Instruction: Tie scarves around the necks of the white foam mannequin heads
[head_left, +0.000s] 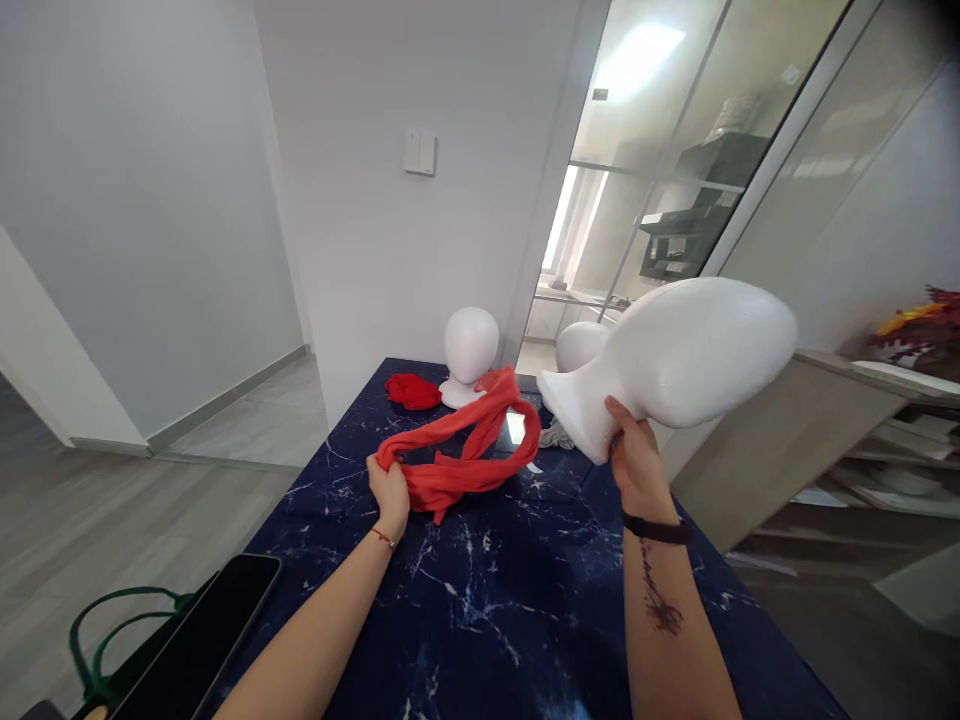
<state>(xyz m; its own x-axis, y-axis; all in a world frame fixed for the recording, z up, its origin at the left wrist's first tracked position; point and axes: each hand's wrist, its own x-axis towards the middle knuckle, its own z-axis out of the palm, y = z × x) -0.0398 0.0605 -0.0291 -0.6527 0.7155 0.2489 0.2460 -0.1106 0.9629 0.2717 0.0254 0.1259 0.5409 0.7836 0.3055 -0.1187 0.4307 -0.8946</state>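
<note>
My left hand (390, 492) is closed on a coral-red scarf (450, 480), which hangs in a twisted loop over the table. Its far end reaches up in front of a white mannequin head (472, 345) standing upright at the back. With my right hand (639, 455) I grip the neck of a larger-looking white foam mannequin head (697, 350), held tilted above the table with its crown to the right. Between the hands there is a gap, and scarf and held head are apart or barely overlapping in view.
On the dark blue marbled table (480, 620) lie a bright red cloth (413, 391) and a grey cloth (556, 434). Another white head (581, 345) shows partly behind the held one. A dark-screened device (202, 640) and green handles (112, 610) are at the near left. Shelves (885, 460) stand right.
</note>
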